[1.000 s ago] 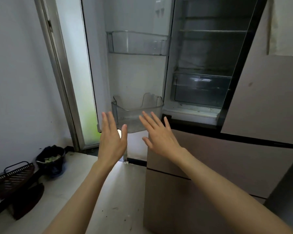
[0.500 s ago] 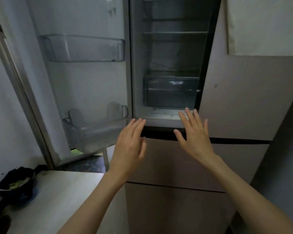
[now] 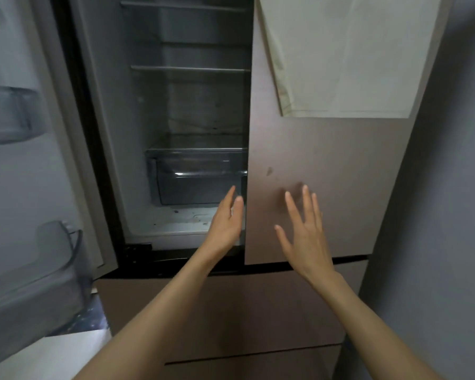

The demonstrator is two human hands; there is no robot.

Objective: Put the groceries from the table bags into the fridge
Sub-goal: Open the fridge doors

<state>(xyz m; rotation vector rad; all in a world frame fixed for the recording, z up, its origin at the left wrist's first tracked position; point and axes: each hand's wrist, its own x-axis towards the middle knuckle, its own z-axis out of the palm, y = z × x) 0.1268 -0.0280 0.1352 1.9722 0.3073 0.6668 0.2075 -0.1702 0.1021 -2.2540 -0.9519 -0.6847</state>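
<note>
We stand before the fridge (image 3: 327, 165) with both arms stretched toward it, neither hand holding anything. Our left hand (image 3: 225, 223) is turned edge-on, fingers straight and held together, raised in front of the gap where the open compartment meets the closed right door (image 3: 340, 187); we cannot tell whether it touches the door's edge. Our right hand (image 3: 305, 234) is spread, fingers (image 3: 305, 196) fanned and pointing up, in front of the lower part of that brownish door; whether the palm is against the panel or just off it does not show. A pale cloth (image 3: 348, 56) hangs over the upper part of the same door. The left door (image 3: 25, 160) is swung wide open, its clear door bins (image 3: 47, 272) blurred at the left edge. Inside the open compartment, shelves (image 3: 189, 68) sit above a clear crisper drawer (image 3: 195, 179) at the bottom, with specks on the white floor in front of it. Below, brownish drawer fronts (image 3: 231, 311) run across the lower body. A light surface (image 3: 47, 357) shows at the lower left. No groceries or bags are in view.
</note>
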